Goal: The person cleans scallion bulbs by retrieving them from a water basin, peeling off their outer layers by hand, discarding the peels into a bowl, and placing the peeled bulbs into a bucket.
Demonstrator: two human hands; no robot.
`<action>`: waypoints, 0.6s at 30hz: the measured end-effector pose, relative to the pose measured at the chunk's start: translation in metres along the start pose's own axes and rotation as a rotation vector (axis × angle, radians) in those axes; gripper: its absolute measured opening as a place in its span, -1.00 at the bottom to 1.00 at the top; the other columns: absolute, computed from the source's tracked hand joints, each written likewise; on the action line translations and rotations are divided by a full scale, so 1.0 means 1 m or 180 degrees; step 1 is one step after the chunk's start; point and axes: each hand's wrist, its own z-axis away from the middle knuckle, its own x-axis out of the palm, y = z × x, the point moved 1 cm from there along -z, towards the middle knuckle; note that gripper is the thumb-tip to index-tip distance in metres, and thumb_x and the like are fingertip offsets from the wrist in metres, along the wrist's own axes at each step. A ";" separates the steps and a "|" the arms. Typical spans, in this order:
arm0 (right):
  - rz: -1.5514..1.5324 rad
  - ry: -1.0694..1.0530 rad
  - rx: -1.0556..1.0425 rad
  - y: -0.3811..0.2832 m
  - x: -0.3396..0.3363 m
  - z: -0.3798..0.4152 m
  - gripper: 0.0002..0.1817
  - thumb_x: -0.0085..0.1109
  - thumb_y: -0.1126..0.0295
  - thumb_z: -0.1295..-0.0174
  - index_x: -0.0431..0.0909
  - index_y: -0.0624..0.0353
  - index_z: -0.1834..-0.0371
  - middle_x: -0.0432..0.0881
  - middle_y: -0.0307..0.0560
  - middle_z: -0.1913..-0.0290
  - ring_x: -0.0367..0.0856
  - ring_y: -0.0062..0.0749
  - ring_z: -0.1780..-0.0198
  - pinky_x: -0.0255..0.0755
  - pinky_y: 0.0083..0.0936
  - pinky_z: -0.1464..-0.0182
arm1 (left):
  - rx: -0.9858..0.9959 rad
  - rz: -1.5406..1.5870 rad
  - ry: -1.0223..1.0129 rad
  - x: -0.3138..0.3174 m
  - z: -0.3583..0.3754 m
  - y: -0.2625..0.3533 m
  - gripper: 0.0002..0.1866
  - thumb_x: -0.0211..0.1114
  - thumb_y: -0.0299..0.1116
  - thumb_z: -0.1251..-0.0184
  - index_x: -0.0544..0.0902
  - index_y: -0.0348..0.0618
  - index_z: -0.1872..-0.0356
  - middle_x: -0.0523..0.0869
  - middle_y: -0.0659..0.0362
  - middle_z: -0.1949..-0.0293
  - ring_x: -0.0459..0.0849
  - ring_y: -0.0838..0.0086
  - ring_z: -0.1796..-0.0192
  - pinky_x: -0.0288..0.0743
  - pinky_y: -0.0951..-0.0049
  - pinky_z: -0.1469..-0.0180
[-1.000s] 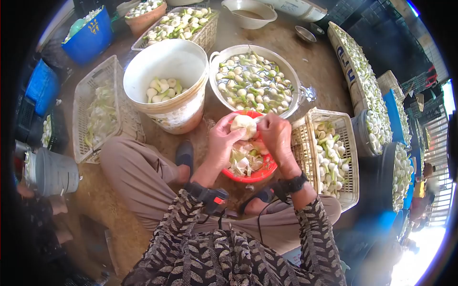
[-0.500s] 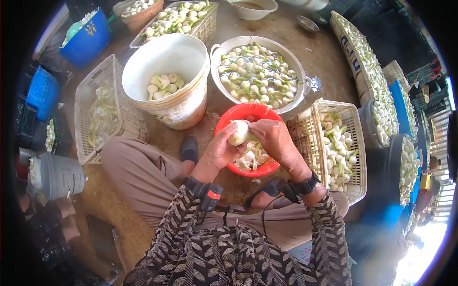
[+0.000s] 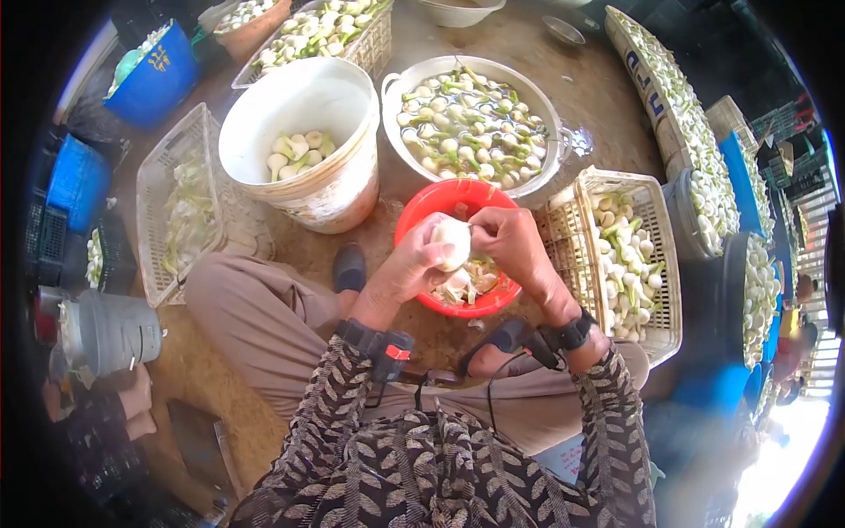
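My left hand [image 3: 412, 268] is closed around a white garlic bulb [image 3: 452, 244], held up over the red basin [image 3: 412, 211]. Close beside the bulb, my right hand [image 3: 509, 244] has its fingers pinched together; whatever is between them is too small to make out. Papery garlic peelings [image 3: 462, 286] lie in the basin below both hands. Just beyond it, garlic bulbs with green stems float in a large metal pan [image 3: 556, 132] of water. The white bucket [image 3: 339, 189] to the left has several bulbs at its bottom.
At the right stands a plastic crate [image 3: 666, 264] of stemmed garlic, beside a long row of full containers. A crate with peelings [image 3: 189, 220] is at the left, near a blue tub [image 3: 167, 75] and a grey bucket [image 3: 119, 330]. Another garlic-filled crate [image 3: 374, 53] stands behind.
The garlic bulb has turned and shifted slightly right in my left hand. My right hand has moved a little up and right, its fingers curled tighter. The whole view has shifted slightly.
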 end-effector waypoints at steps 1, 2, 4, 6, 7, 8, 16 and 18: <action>-0.0513 -0.0194 0.0464 0.008 0.000 -0.002 -0.91 0.06 0.53 -0.04 0.55 0.31 0.50 0.55 -0.06 0.55 0.49 -0.37 0.58 0.37 -0.49 0.47 | -0.0012 -0.0003 -0.0021 0.001 0.000 0.001 -0.46 0.32 -0.09 -0.04 0.46 -0.16 -0.02 0.59 0.25 0.24 0.57 0.63 0.39 0.43 0.64 0.51; -0.1029 -0.0377 0.0927 0.016 0.001 -0.002 -0.89 0.05 0.53 -0.03 0.57 0.31 0.51 0.54 -0.18 0.57 0.46 -0.56 0.57 0.34 -0.57 0.47 | 0.0220 -0.0467 -0.0078 0.003 0.000 0.004 -0.40 0.33 -0.15 0.02 0.43 -0.19 -0.08 0.57 0.24 0.16 0.58 0.64 0.29 0.47 0.65 0.44; -0.1302 -0.0444 0.1133 0.028 0.002 0.002 -0.88 0.04 0.51 -0.06 0.57 0.31 0.46 0.54 -0.27 0.55 0.44 -0.66 0.51 0.35 -0.63 0.43 | 0.0443 -0.0920 -0.0156 0.008 -0.001 0.004 -0.33 0.35 -0.20 0.08 0.41 -0.21 -0.14 0.55 0.23 0.07 0.58 0.65 0.19 0.50 0.66 0.37; -0.1580 -0.0570 0.1272 0.036 0.000 0.003 -0.86 0.02 0.49 -0.08 0.57 0.31 0.42 0.53 -0.36 0.52 0.42 -0.75 0.45 0.36 -0.68 0.39 | 0.0317 -0.0732 -0.0029 0.011 -0.002 0.005 -0.30 0.36 -0.27 0.08 0.38 -0.26 -0.17 0.54 0.22 0.04 0.56 0.64 0.09 0.51 0.62 0.16; -0.1666 -0.0433 0.1176 0.034 -0.004 0.004 -0.86 0.01 0.49 -0.08 0.58 0.30 0.43 0.53 -0.37 0.52 0.42 -0.75 0.45 0.36 -0.69 0.38 | 0.0249 -0.0635 0.0045 0.011 -0.001 0.005 -0.29 0.36 -0.30 0.08 0.37 -0.29 -0.19 0.53 0.21 0.02 0.55 0.63 0.05 0.51 0.59 0.06; -0.1753 -0.0297 0.1087 0.031 -0.005 0.006 -0.85 0.00 0.49 -0.09 0.58 0.28 0.43 0.52 -0.37 0.52 0.42 -0.74 0.45 0.37 -0.70 0.36 | 0.0256 -0.0631 0.0065 0.010 -0.004 0.004 -0.29 0.36 -0.30 0.08 0.37 -0.29 -0.19 0.53 0.21 0.02 0.55 0.63 0.05 0.51 0.59 0.06; -0.3136 0.0489 0.1498 0.061 0.006 0.017 -0.89 0.05 0.50 -0.11 0.55 0.31 0.41 0.56 -0.28 0.43 0.50 -0.64 0.38 0.41 -0.61 0.31 | 0.0717 0.0306 0.0052 0.012 -0.007 -0.007 -0.44 0.25 -0.28 -0.14 0.38 -0.23 -0.19 0.58 0.13 0.04 0.62 0.43 0.06 0.53 0.48 -0.02; -0.2756 0.0620 0.1209 0.075 0.007 0.015 -0.89 0.05 0.48 -0.12 0.54 0.30 0.39 0.58 -0.19 0.38 0.52 -0.60 0.35 0.43 -0.55 0.27 | 0.0460 0.0636 0.0176 0.008 -0.008 -0.011 -0.43 0.25 -0.26 -0.14 0.37 -0.23 -0.19 0.58 0.09 0.04 0.63 0.38 0.04 0.55 0.42 0.00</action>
